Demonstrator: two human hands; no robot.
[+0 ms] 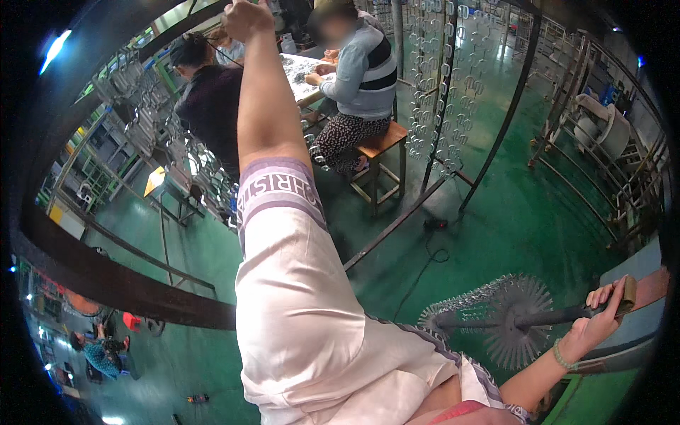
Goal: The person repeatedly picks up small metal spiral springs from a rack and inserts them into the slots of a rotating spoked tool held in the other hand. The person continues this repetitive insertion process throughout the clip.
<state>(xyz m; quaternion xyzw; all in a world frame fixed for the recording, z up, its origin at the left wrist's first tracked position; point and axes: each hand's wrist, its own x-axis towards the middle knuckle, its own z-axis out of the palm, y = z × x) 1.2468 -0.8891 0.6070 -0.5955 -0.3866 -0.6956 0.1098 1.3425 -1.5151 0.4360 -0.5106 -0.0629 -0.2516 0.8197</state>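
Overhead, the left hand (246, 18) reaches to the picture's top edge, closed, its grip cut off. The right hand (602, 312) grips a dark rod (524, 321) carrying a spiky metal disc (511, 320).

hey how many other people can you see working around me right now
3, perhaps more hidden. One person in a striped top sits on a wooden stool at the table; one in dark clothes sits left of it; one in teal is far lower left.

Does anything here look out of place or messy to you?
One small thing: a dark cable trails loose across the green floor from a small black object beside the slanted metal bars. Otherwise nothing looks spilled or broken. The right hand grips a rod with spiky wheel-like racks; the left hand is raised overhead.
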